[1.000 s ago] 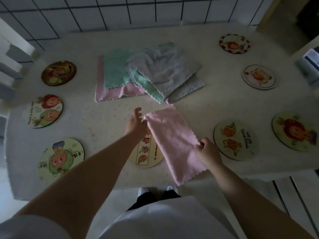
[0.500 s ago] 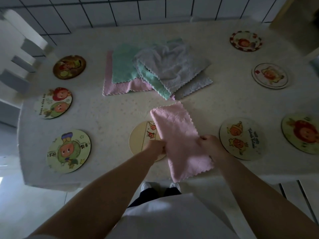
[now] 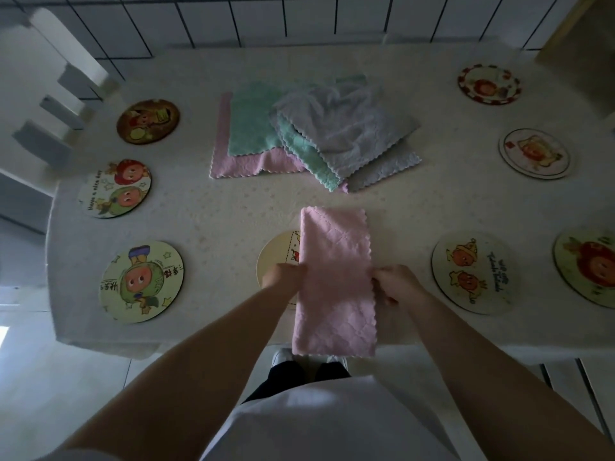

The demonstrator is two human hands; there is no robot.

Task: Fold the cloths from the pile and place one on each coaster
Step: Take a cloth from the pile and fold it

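Now the left hand (image 3: 283,277) and right hand (image 3: 394,284) each pinch a side edge of the folded pink cloth (image 3: 336,281). It lies over a coaster (image 3: 278,257), its near end overhanging the surface (image 3: 206,221).

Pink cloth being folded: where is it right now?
In the head view the pink cloth lies at the table's near edge, centre, partly covering a coaster, its near end overhanging. The left hand and right hand grip its sides.

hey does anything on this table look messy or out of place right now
Mostly the pile: its cloths are fanned at mixed angles, the grey top one rumpled. The pink cloth between both hands overhangs the table's near edge and half-covers one coaster. Nothing looks spilled or damaged.
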